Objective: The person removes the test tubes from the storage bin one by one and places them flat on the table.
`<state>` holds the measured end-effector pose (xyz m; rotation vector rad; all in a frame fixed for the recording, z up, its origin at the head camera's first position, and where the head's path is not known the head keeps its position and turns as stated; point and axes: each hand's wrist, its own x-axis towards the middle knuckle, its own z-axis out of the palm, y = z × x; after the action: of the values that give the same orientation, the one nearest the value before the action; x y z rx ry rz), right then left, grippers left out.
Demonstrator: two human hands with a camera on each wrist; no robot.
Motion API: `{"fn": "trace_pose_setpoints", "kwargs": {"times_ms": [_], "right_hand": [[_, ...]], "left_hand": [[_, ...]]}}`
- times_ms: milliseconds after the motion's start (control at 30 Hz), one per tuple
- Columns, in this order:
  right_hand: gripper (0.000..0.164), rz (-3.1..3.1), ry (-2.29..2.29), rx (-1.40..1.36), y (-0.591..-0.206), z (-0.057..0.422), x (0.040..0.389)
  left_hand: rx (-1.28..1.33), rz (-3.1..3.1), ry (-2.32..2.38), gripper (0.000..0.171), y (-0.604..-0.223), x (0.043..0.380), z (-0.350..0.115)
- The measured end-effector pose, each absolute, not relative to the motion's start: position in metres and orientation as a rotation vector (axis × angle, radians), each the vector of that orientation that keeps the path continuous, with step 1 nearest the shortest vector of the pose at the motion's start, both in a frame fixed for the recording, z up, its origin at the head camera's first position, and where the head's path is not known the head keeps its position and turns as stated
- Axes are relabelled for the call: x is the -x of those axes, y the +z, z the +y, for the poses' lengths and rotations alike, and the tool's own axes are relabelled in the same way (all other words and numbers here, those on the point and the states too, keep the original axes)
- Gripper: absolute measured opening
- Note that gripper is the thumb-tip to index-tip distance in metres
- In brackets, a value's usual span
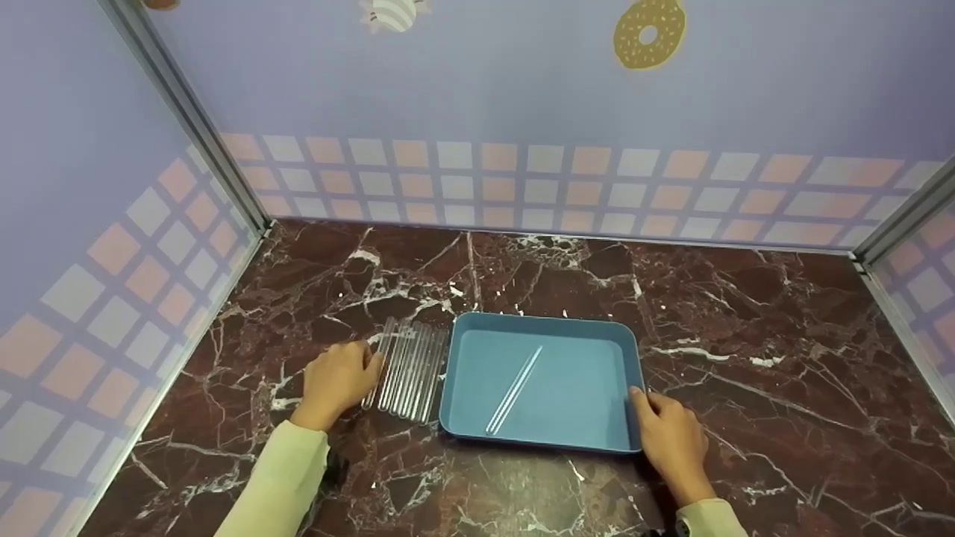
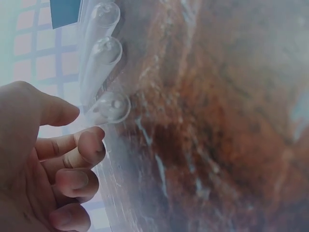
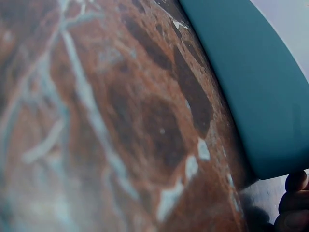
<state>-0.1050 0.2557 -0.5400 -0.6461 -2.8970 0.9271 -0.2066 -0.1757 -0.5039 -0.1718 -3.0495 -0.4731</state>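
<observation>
A row of clear test tubes (image 1: 409, 373) lies side by side on the marbled tabletop, left of a shallow blue tray (image 1: 567, 388). My left hand (image 1: 339, 379) is at the row's left end, its thumb and curled index finger around the outermost tube (image 2: 112, 107), which sits slightly apart from its neighbours. One clear tube (image 1: 515, 389) lies slanted inside the tray. At the tray's right side, my right hand (image 1: 671, 436) grips the rim, thumb on top. Only its fingertips (image 3: 293, 212) show at the right wrist view's corner, below the tray wall.
Dark red marbled tabletop (image 1: 783, 358) surrounds the tray and tubes. A patterned back panel (image 1: 507, 97) rises behind, with side panels at left and right joined by metal corner strips (image 1: 201, 119).
</observation>
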Motion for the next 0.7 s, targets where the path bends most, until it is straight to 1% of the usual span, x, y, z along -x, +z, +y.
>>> {"fn": "trace_pose_setpoints", "kwargs": {"times_ms": [233,500,700], "right_hand": [[0.061,-2.898,0.919,0.672,-0.538,0.258,0.104],[0.060,-2.901,0.925,0.666,-0.539,0.257,0.104],[0.061,-2.903,0.948,0.670,-0.540,0.256,0.105]], "left_hand": [[0.203,-3.006,-0.436,0.028,-0.501,0.208,-0.168],[0.246,-2.976,-0.446,0.028,-0.497,0.205,-0.164],[0.279,-2.979,-0.450,0.025,-0.492,0.203,-0.158]]}}
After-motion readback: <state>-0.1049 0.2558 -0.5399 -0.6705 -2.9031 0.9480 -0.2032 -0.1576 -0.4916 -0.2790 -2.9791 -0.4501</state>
